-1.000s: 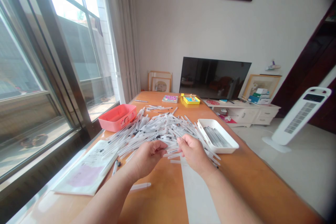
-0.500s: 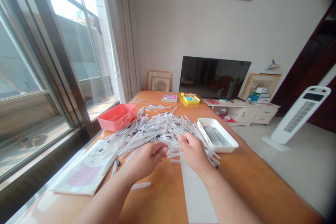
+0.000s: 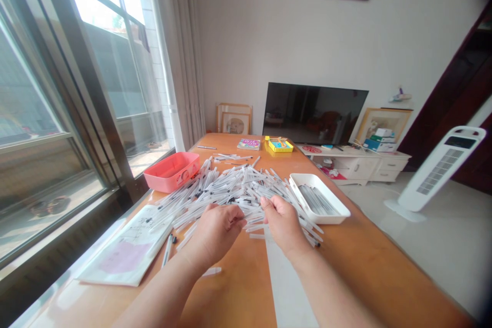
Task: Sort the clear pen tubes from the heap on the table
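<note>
- Left hand [image 3: 222, 228]: one, bare; rounded back, stout fingers [image 3: 233, 213]; nail detail too small to tell.
- Right hand [image 3: 282, 219]: one, bare; rounded back, short broad thumb [image 3: 268, 208].
- Left forearm [image 3: 169, 284]: one, bare; smooth outline, slimmest near the hand, widening toward the lower frame edge.
- Right forearm [image 3: 332, 284]: one, bare; matching tapered form, likewise cut off by the lower frame edge.

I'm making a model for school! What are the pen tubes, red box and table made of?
Pen tubes: probably smooth plastic, since they look cloudy-clear. Red box: likely smooth plastic, with thin walls and rounded corners. Table: perhaps varnished wood, being orange-brown and reflecting light, though I can't be sure.
</note>
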Motion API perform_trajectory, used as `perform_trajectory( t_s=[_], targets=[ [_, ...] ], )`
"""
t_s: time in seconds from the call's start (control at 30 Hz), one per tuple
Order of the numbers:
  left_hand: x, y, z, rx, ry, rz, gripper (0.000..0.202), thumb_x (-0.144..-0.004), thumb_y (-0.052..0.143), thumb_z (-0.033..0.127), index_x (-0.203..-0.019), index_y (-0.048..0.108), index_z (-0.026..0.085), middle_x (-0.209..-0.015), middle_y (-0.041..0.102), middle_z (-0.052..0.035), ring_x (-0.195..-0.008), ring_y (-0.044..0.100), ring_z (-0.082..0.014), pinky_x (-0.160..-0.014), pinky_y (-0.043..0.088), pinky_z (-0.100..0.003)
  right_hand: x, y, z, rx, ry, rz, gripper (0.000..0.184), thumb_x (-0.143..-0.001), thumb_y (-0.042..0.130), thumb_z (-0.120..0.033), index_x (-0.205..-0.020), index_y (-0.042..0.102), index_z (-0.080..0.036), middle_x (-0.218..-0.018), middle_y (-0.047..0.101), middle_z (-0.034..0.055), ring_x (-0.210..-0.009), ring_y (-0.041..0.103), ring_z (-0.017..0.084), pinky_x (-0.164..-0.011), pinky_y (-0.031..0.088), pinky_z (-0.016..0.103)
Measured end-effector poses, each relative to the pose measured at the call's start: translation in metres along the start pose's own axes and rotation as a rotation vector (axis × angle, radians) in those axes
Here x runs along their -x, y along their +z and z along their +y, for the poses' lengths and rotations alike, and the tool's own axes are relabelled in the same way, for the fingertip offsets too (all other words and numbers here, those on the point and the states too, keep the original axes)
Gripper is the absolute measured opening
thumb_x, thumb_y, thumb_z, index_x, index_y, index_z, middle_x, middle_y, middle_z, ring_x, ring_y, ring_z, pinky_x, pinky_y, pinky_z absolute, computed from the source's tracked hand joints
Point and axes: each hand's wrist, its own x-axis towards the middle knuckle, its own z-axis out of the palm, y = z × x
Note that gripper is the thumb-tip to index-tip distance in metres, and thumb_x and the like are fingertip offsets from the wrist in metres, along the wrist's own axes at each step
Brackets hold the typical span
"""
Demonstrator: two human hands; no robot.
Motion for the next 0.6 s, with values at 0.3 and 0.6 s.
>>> perform_trajectory(
  t_s=[0.3,0.6],
  targets=[
    [-0.0008,-0.0009,0.0008,-0.043,-0.003,0.029,0.012,-0.088,0.058,0.026,-0.077,0.058,0.023,-0.067,0.066,0.0024,-0.067,0.059,-0.0164,-0.076,0.035,-0.031,0.0026,0.0019,-0.0025,-0.177,0.149,-0.023,0.048,-0.089,0.057,-0.061,-0.061,0.049,-0.022,-0.053,0.055,-0.0018,-0.052,0.048,0.015,-0.053,0.037,0.027],
    [0.0002,0.0023,-0.0043,0.195,-0.096,0.015,0.017,-0.087,0.060,0.037,-0.081,0.066,0.022,-0.071,0.067,0.0003,-0.066,0.058,-0.0158,-0.064,0.039,-0.027,0.0065,0.0019,-0.0079,-0.378,0.249,-0.173,0.036,-0.081,0.070,-0.053,-0.083,0.061,-0.019,-0.070,0.068,0.0005,-0.057,0.057,0.012,-0.053,0.042,0.022]
  ],
)
